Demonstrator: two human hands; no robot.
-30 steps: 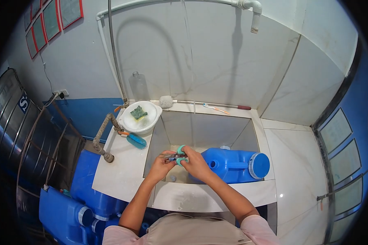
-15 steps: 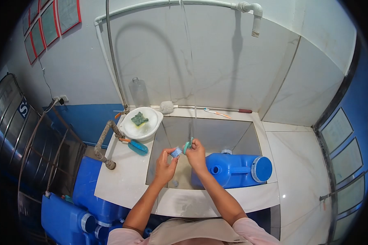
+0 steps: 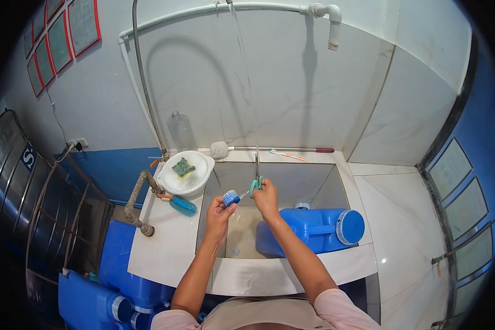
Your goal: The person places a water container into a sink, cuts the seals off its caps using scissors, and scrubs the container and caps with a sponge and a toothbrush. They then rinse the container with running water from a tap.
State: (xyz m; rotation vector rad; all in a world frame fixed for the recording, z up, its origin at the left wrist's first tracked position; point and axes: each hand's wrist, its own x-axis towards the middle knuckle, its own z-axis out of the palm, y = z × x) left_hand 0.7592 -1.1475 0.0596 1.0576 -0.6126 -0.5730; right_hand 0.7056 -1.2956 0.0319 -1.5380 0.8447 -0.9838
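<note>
Over the left part of the sink [image 3: 242, 169], my left hand [image 3: 219, 213] pinches a small blue cap with a printed white label [image 3: 230, 198]. My right hand [image 3: 265, 198] grips scissors [image 3: 256, 186] by their green handles, the metal blades pointing up toward the wall. A pale strip spans the small gap between the cap and my right hand; what it is cannot be made out. Below my right forearm, a blue jug [image 3: 308, 226] lies on its side in the sink. A thin stream of water [image 3: 242, 52] falls from the pipe above.
On the counter's left stand a white basin [image 3: 201, 184] with a green sponge [image 3: 183, 167], a blue brush [image 3: 183, 205] and a rusty pipe [image 3: 132, 204]. A long-handled brush [image 3: 280, 149] and a toothbrush [image 3: 287, 155] lie behind the sink. Blue jugs [image 3: 91, 300] stand at lower left.
My hands have moved apart. The scissors have turned from pointing left to pointing up, in my right hand. The blue cap shows more clearly in my left hand.
</note>
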